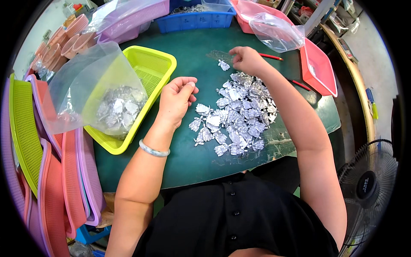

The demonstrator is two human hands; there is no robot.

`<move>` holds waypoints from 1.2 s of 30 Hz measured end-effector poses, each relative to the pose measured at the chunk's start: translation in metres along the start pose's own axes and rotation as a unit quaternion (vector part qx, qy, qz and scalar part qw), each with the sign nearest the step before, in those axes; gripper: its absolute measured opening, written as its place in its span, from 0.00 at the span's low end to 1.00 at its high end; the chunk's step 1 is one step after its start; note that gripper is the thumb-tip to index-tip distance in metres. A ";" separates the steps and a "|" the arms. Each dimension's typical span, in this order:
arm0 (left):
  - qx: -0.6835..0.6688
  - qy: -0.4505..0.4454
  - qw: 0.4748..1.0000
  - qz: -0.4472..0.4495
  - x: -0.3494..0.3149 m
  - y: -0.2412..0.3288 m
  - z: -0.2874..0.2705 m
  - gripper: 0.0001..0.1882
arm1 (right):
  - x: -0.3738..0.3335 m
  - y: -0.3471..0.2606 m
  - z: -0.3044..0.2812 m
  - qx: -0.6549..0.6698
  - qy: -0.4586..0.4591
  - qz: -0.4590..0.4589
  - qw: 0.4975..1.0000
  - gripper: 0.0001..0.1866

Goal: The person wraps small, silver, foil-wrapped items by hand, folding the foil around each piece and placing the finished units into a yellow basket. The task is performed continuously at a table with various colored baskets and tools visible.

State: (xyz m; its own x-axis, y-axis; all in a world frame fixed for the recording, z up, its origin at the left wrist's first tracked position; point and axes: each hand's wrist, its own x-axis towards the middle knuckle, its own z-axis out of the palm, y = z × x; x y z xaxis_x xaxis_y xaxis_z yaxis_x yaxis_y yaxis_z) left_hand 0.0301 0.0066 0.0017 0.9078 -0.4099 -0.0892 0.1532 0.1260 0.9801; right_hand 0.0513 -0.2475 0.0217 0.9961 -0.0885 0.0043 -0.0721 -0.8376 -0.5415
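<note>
A heap of crumpled-looking silvery metal pieces [242, 111] lies on the green table in front of me. My left hand [177, 99] is closed between the heap and a yellow-green basket [162, 64], its thumb against the curled fingers. Whatever it may hold is too small to make out. Beyond the heap, my right hand [248, 61] has its fingers bent down toward the tabletop, their tips partly hidden. Just left of and below it sits one separate silvery piece [224, 65]. In the basket, a clear plastic bag [81, 85] contains more silvery pieces [120, 107].
Red-handled tools [270, 56] lie right of my right hand. A blue bin [197, 19], a purple basket [132, 17] and a pink tray [319, 68] line the table's far side. Stacked coloured baskets [55, 184] crowd the left; a fan [367, 184] stands at right.
</note>
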 end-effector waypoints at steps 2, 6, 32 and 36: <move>0.008 -0.004 1.000 -0.005 -0.001 0.001 -0.001 0.08 | -0.001 -0.005 0.007 -0.041 -0.012 -0.053 0.998 0.24; 0.006 -0.010 1.000 -0.006 0.000 0.000 -0.001 0.07 | 0.008 -0.011 0.022 -0.113 0.010 -0.050 0.992 0.24; 0.016 -0.023 1.000 -0.002 -0.002 0.000 0.002 0.08 | -0.056 -0.053 0.031 0.112 -0.057 -0.148 0.981 0.22; -0.010 -0.076 0.997 -0.016 -0.005 0.000 0.005 0.09 | -0.061 -0.057 0.029 0.513 -0.097 -0.077 0.849 0.21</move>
State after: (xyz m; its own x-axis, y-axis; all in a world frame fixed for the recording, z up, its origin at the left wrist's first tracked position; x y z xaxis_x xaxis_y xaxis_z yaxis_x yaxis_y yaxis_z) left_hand 0.0238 0.0045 0.0033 0.8324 -0.5465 -0.0918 0.1906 0.1269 0.9734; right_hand -0.0043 -0.1785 0.0278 0.9865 0.1535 0.0576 0.0443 0.0881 -0.9951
